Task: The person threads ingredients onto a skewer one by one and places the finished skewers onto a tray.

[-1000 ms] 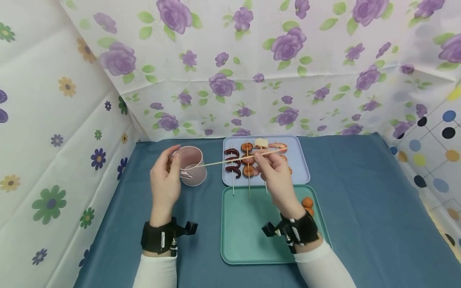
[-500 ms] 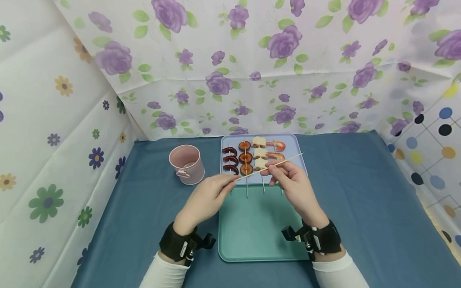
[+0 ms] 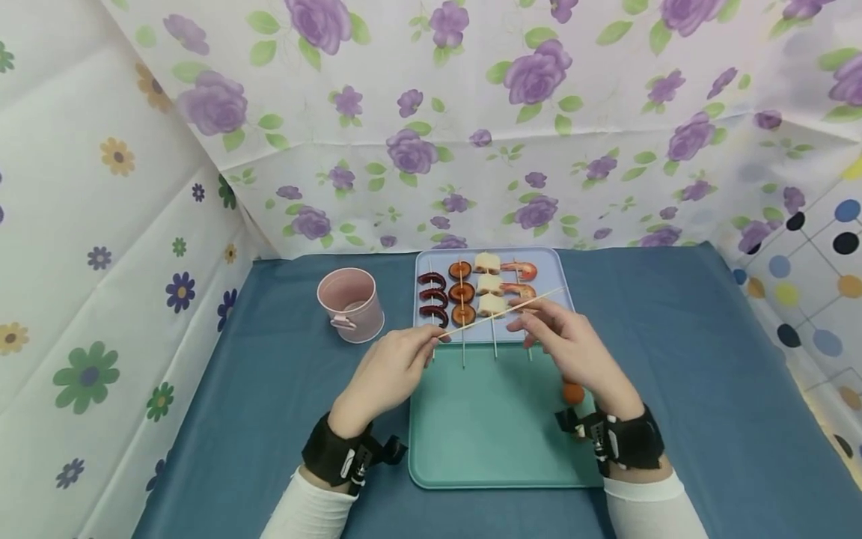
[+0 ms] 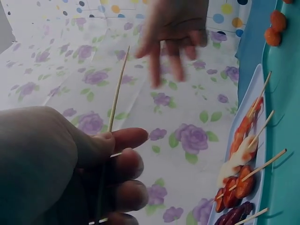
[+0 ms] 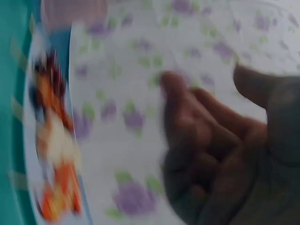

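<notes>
Left hand (image 3: 390, 367) pinches near end of thin bare bamboo skewer (image 3: 501, 311), fingers curled round it. Right hand (image 3: 572, 344) just beside far part of stick, fingers loosely spread; left wrist view shows it apart from stick, holding nothing. Skewer light, stiff, likely easy to snap, tip sharp; better grip near blunt end. Below hands: teal plastic tray (image 3: 485, 442) with small orange balls (image 3: 573, 392). Farther: pale blue tray (image 3: 562, 281) with four loaded skewers (image 3: 471, 296), close under stick. Pink metal cup (image 3: 350, 303) at left.

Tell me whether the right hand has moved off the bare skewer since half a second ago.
Yes. The right hand has let go and drifted toward the green tray's right edge, near the orange balls; the left hand holds the skewer alone.
</notes>
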Demonstrator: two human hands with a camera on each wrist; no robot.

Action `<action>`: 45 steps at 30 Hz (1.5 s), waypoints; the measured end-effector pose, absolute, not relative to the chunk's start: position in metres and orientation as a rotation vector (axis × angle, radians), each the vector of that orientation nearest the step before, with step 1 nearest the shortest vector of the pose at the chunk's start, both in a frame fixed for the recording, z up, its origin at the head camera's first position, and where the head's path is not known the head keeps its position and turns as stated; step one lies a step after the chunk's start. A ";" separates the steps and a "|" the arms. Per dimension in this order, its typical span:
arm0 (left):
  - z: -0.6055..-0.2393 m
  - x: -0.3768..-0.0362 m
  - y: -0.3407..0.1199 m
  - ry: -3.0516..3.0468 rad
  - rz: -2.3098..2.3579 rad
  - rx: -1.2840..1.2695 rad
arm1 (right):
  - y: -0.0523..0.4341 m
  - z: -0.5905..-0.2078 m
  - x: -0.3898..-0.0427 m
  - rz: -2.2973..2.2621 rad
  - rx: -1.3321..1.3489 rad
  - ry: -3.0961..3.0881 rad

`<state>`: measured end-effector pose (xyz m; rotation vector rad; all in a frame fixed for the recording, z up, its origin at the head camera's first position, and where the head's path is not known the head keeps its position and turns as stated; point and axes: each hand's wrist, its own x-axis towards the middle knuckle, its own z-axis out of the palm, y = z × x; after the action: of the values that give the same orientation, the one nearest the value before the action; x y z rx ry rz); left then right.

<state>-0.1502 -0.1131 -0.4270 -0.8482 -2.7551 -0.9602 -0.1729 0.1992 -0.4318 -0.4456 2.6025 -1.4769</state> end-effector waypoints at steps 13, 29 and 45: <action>-0.423 -0.150 -0.122 -2.825 -0.926 -0.850 | 0.269 -0.445 -0.177 -0.932 -0.336 2.740; -0.424 -0.151 -0.122 -2.744 -0.950 -0.875 | 0.251 -0.459 -0.176 -0.728 -0.066 2.658; -0.426 -0.153 -0.118 -2.731 -0.949 -0.886 | 0.252 -0.467 -0.180 -0.797 -0.138 2.684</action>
<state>-0.1530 -0.1185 -0.4257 -0.8857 -2.7306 -0.9487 -0.1795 0.2518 -0.4669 -0.1382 2.6838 -0.7973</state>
